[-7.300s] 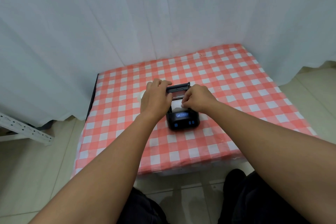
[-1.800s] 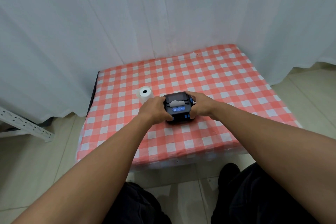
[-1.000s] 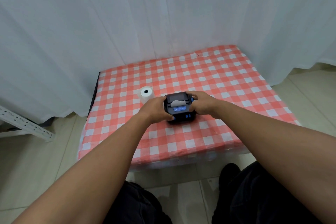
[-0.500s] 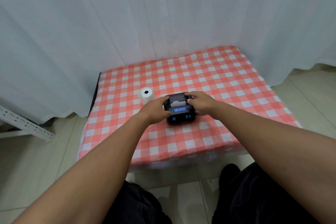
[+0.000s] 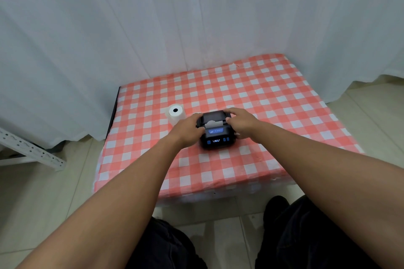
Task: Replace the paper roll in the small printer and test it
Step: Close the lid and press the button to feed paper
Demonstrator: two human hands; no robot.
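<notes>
A small black printer (image 5: pixel 216 134) with a lit blue display sits on the red-and-white checked table (image 5: pixel 273 98), its lid down. A short tab of white paper (image 5: pixel 211 124) sticks out of its slot. My left hand (image 5: pixel 189 130) grips the printer's left side. My right hand (image 5: pixel 240 123) holds the right side, fingers resting on the lid's top edge. A white paper roll (image 5: pixel 175 113) stands on end just left of the printer, behind my left hand.
White curtains (image 5: pixel 196 17) hang close behind and beside the table. A white perforated metal rail (image 5: pixel 30 150) lies on the tiled floor at the left. My dark-trousered legs (image 5: pixel 306 236) are below the table's front edge.
The printer's lid, open several seconds ago, is shut now. Over the last second my right fingers have slid up onto the lid's top edge; the left hand stays on the side.
</notes>
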